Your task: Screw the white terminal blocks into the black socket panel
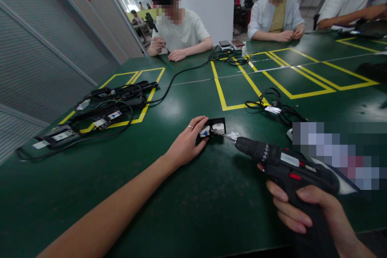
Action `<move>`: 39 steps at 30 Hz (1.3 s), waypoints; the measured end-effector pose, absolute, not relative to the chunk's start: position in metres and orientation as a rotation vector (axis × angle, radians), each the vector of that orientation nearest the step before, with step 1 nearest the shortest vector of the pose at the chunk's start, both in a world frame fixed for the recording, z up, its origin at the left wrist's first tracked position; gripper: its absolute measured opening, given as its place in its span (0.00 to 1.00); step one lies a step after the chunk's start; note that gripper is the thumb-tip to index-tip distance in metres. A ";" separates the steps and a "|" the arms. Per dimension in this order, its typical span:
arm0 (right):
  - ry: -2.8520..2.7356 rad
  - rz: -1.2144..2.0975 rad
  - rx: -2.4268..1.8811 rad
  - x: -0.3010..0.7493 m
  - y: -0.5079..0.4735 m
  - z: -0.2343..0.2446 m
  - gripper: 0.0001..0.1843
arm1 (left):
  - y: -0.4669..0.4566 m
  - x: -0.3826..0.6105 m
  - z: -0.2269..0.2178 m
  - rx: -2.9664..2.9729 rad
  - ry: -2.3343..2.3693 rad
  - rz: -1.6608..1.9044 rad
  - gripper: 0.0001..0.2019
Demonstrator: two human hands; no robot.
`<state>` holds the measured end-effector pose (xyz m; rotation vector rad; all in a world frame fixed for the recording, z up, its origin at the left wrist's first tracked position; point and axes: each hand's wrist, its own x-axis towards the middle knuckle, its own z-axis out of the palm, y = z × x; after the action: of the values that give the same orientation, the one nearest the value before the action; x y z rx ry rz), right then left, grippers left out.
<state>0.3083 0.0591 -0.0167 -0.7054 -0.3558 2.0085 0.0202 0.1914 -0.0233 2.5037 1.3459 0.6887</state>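
Observation:
Near the middle of the green table, my left hand grips the left end of a small black box-like case with white and blue parts showing inside. A ring is on one of its fingers. My right hand is wrapped round the handle of a black cordless drill with red marks. The drill points left, and the tip of its long thin bit meets the inside of the case. A small clear scrap lies behind the bit.
Bundled black cables and devices lie at the left. Another cable coil sits right of centre, with more cables farther back. Yellow tape outlines areas on the table. Across it sit a co-worker and other people.

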 end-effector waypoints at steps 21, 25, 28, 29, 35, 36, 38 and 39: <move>-0.398 2.015 -0.687 0.311 0.059 -0.018 0.30 | 0.191 0.021 -0.021 2.495 1.348 0.684 0.29; -0.388 2.022 -0.693 0.310 0.058 -0.018 0.32 | 0.190 0.021 -0.022 2.506 1.362 0.678 0.29; -0.367 2.011 -0.710 0.309 0.058 -0.017 0.34 | 0.191 0.021 -0.023 2.513 1.358 0.681 0.29; -0.363 2.009 -0.713 0.309 0.058 -0.016 0.34 | 0.191 0.021 -0.023 2.512 1.356 0.681 0.29; -0.344 2.007 -0.729 0.308 0.059 -0.014 0.35 | 0.191 0.021 -0.023 2.505 1.356 0.684 0.29; -0.345 2.008 -0.732 0.308 0.059 -0.014 0.34 | 0.191 0.021 -0.022 2.504 1.355 0.683 0.29; -0.343 2.008 -0.731 0.308 0.059 -0.014 0.33 | 0.190 0.021 -0.022 2.500 1.354 0.679 0.29; -0.340 2.008 -0.731 0.308 0.059 -0.014 0.33 | 0.190 0.021 -0.022 2.500 1.355 0.678 0.29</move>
<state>0.3081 0.0593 -0.0143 -0.7312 -0.3401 2.0081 0.0208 0.1903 -0.0220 2.5002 1.3551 0.6778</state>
